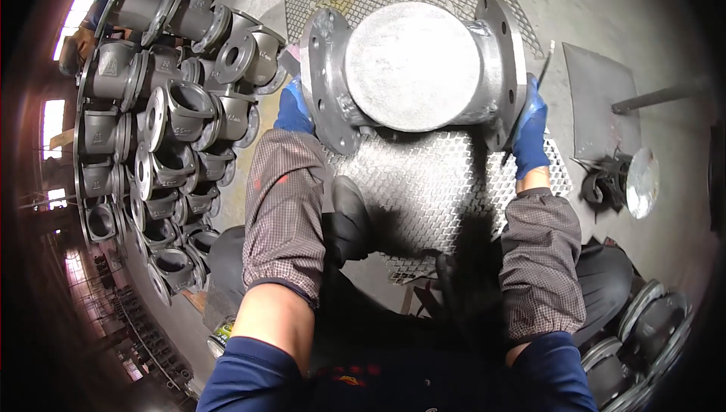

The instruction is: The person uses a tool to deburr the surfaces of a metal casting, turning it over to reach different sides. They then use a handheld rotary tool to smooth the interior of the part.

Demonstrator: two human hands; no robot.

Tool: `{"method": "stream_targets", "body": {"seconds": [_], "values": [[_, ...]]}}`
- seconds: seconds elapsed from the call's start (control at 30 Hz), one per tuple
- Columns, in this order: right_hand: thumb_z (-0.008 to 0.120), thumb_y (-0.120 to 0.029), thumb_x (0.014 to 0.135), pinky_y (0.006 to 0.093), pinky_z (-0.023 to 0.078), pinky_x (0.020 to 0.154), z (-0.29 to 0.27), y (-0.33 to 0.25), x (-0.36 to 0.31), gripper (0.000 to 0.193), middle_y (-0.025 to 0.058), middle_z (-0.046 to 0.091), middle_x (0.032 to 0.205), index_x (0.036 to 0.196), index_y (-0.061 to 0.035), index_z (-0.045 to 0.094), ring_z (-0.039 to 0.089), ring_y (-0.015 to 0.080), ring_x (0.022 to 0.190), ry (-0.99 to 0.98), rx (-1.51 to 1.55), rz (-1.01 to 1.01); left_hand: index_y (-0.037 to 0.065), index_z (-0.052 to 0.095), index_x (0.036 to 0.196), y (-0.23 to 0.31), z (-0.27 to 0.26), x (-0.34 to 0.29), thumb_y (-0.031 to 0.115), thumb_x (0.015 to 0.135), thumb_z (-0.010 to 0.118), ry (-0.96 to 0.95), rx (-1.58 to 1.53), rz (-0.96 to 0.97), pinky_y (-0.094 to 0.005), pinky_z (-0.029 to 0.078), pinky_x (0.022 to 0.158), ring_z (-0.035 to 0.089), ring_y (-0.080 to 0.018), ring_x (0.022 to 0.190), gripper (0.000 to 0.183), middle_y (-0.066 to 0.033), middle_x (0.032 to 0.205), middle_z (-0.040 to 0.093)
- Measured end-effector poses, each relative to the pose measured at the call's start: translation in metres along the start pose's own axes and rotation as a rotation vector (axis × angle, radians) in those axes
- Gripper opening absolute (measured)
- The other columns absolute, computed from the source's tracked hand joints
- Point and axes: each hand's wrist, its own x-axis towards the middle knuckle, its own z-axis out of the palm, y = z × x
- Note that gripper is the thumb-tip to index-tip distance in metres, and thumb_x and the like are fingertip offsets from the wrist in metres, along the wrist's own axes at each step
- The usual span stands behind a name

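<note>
A grey cast-metal valve body (495,57) lies sideways in front of me, with a drilled round flange at each end and a pale round face turned up at me. My left hand (293,109), in a blue glove, grips the left flange from outside; its fingertips are partly hidden behind the rim. On the right flange is my right hand (532,128), also blue-gloved, fingers closed along the rim. A thin dark rod (548,60) runs between that hand and the flange; its kind I cannot make out.
Stacked flanged castings (178,113) rise close on the left. Below the valve body lies a metal mesh grating (423,178). At the right are a grey plate (597,94), a bar (658,99) and a round disc (642,183). More castings (654,325) stand at lower right.
</note>
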Motion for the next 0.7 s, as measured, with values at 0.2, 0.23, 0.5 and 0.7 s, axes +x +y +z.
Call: {"method": "stream_targets", "body": {"seconds": [0.2,0.23,0.5,0.7], "values": [[0.053,-0.017,0.086,0.0274,0.046,0.059,-0.009,0.018,0.011,0.024,0.0071,0.060,0.078,0.105,-0.0030,0.057,0.056,0.0143,0.067,-0.007,-0.358,-0.334,0.000,0.063,0.083,0.057,0.010,-0.011,0.021,0.082,0.058,0.229,0.317,0.215,-0.0334,0.044,0.052,0.057,-0.0243,0.055,0.021,-0.0102,0.062,0.059],[0.052,-0.016,0.086,0.0272,0.046,0.059,-0.018,0.012,0.012,0.023,0.0070,0.060,0.077,0.105,-0.0035,0.057,0.055,0.0137,0.066,0.035,-0.282,-0.255,0.001,0.063,0.089,0.074,0.038,-0.028,0.022,0.081,0.059,0.190,0.650,0.848,-0.0364,0.044,0.054,0.058,-0.0299,0.057,0.023,-0.0150,0.068,0.062],[0.054,-0.042,0.087,0.0285,0.039,0.083,0.000,0.021,0.011,0.053,0.0060,0.059,0.095,0.103,0.0078,0.060,0.050,0.0150,0.088,0.063,-0.111,-0.075,0.010,0.062,0.105,0.043,0.166,-0.066,0.021,0.087,0.049,-0.276,1.054,0.632,-0.0369,0.050,0.064,0.063,-0.0264,0.069,0.025,-0.0117,0.079,0.064],[0.055,-0.042,0.086,0.0290,0.037,0.088,0.005,0.017,-0.001,0.056,0.0091,0.059,0.100,0.106,0.0093,0.057,0.050,0.0159,0.093,0.052,-0.060,-0.173,0.009,0.049,0.125,0.046,0.143,-0.049,0.001,0.086,0.042,-0.536,1.090,1.063,-0.0347,0.053,0.069,0.063,-0.0243,0.075,0.040,-0.0149,0.099,0.062]]}}
